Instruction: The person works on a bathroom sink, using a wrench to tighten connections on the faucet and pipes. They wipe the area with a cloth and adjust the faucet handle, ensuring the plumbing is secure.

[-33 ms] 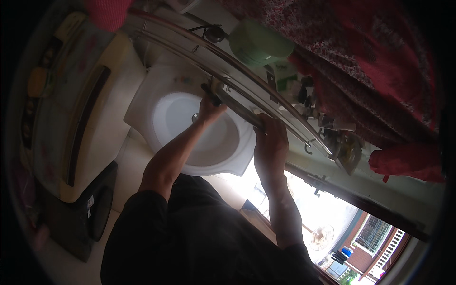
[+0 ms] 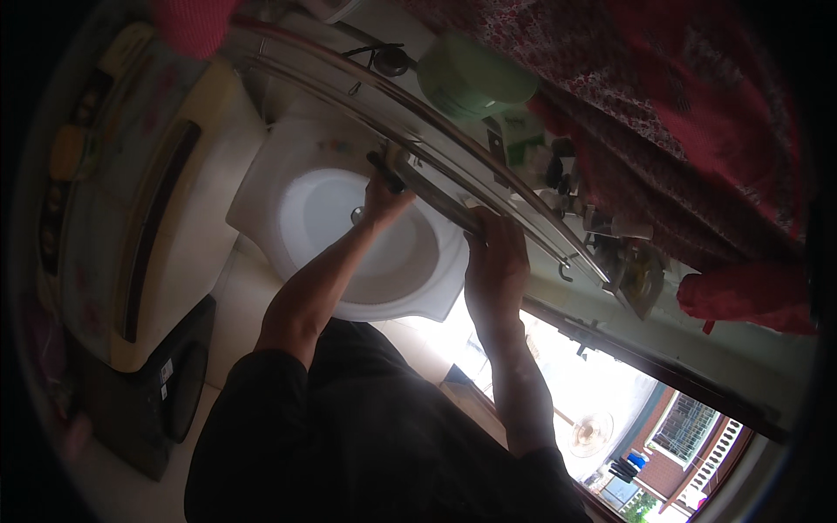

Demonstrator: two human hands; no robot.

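Note:
My left hand (image 2: 385, 202) is raised over the far right part of a white oval washbasin (image 2: 414, 292), its fingers closed round a short dark rod-like object (image 2: 384, 173). A long, slightly curved grey bar (image 2: 440, 200) slants down from beside that hand to my right hand (image 2: 499, 248). The right fingers are bent round the bar's lower end; the fingertips are partly hidden. I cannot make out whether the dark piece and the bar are joined. Below both hands, the basin's round drain (image 2: 357, 214) shows.
A shelf with metal rails (image 2: 523, 192) runs close above my hands, holding a green container (image 2: 475, 78) and several small items. Red patterned cloth (image 2: 697, 131) hangs at right. At left stands a cream-coloured washing machine (image 2: 200, 200); a bright opening (image 2: 602, 392) lies at lower right.

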